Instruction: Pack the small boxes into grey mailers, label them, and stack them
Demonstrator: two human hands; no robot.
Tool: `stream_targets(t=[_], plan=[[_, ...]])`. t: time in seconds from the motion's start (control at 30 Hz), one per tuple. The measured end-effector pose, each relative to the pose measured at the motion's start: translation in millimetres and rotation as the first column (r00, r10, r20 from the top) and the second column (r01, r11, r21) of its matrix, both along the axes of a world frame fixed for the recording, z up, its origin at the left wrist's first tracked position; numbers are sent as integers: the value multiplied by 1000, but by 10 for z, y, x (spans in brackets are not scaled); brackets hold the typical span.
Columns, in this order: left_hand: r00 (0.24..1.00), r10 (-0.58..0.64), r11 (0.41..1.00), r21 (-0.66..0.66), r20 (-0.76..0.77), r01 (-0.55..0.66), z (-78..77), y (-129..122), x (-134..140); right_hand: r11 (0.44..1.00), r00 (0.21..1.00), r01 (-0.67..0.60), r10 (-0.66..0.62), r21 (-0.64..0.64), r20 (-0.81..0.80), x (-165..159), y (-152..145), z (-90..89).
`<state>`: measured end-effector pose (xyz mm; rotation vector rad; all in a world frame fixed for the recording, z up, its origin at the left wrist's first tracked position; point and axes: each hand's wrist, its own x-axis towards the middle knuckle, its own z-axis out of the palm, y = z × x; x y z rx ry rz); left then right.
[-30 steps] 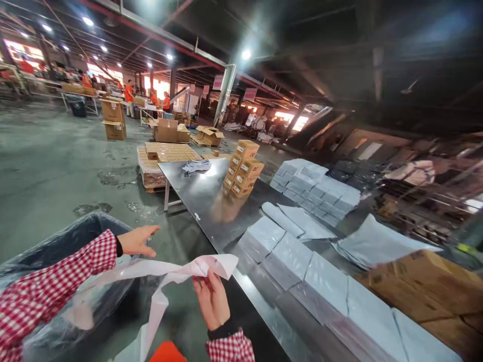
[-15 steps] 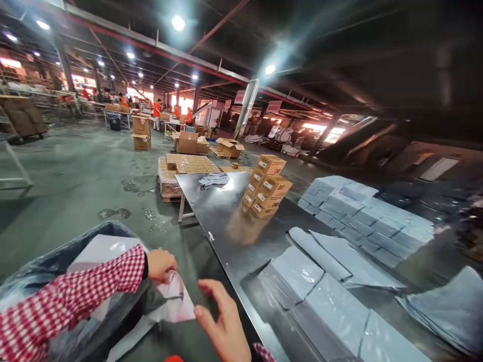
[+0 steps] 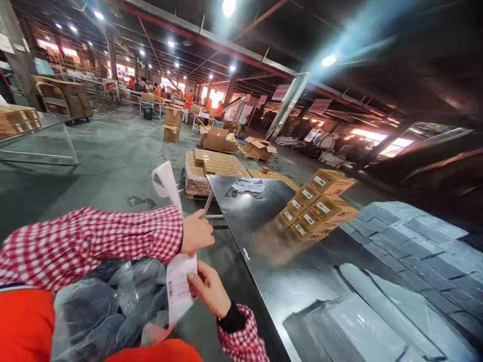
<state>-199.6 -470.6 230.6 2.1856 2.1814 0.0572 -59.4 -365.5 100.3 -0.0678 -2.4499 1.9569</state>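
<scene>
A long white strip of printed labels (image 3: 177, 289), with a barcode and small text on its face, hangs between my two hands. My left hand (image 3: 196, 234) is closed on the strip, whose loose upper end curls above the wrist. Just below, my right hand (image 3: 211, 290) pinches the edge of the barcode label between thumb and fingers. Beneath my left forearm sits a bin lined with clear plastic (image 3: 128, 281), filled with crumpled dark and clear film. The strip's lower end hangs beside it.
A dark-topped table (image 3: 260, 261) runs along my right. On it stand stacked cardboard boxes (image 3: 317, 206), grey plastic bags (image 3: 362, 322) and a small grey pile (image 3: 247, 186). More wrapped grey packs (image 3: 407, 231) lie beyond. A loaded pallet (image 3: 198, 181) stands past the table's far end.
The view has swung left. My left hand has lifted the strip, and its upper end now curls upward. My right hand, open before, has closed on the label.
</scene>
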Motion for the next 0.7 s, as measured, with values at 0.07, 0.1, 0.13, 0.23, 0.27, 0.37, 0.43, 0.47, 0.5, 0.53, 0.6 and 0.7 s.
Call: stream_targets(t=[0.07,0.1,0.13,0.23,0.27,0.37,0.43,0.47,0.5,0.53,0.6,0.7], plan=[[997,0,951,309,73,-23,111,-212,-141,983,990,140,-141,-116,-4,-99,-26,21],[986,-20,923,382,166,-46,109,-300,-186,970,980,192,-197,-150,-19,-134,-39,37],[958,-36,916,392,284,-82,67,-368,-215,958,971,228,-238,-174,-38,-160,-51,57],[787,-12,921,314,617,-232,-211,-449,-219,927,940,309,-332,-211,-83,-197,-73,129],[722,7,912,291,692,-288,-312,-442,-200,922,933,326,-349,-209,-86,-196,-71,157],[597,61,855,267,800,-444,-493,-371,-125,897,893,423,-437,-131,-106,-170,-15,274],[588,111,812,269,801,-519,-493,-315,-88,852,830,522,-517,-37,-208,-150,68,393],[595,131,799,271,793,-537,-467,-288,-74,836,808,549,-527,13,-263,-147,117,462],[610,141,796,278,780,-538,-432,-260,-62,833,807,549,-511,62,-296,-149,163,533],[628,143,799,286,765,-530,-392,-231,-49,846,826,524,-477,99,-300,-157,202,602],[668,139,803,312,731,-509,-316,-159,-22,877,863,467,-425,110,-273,-191,245,717],[716,193,755,364,671,-545,-238,-26,-29,865,829,498,-456,58,-323,-269,276,814]])
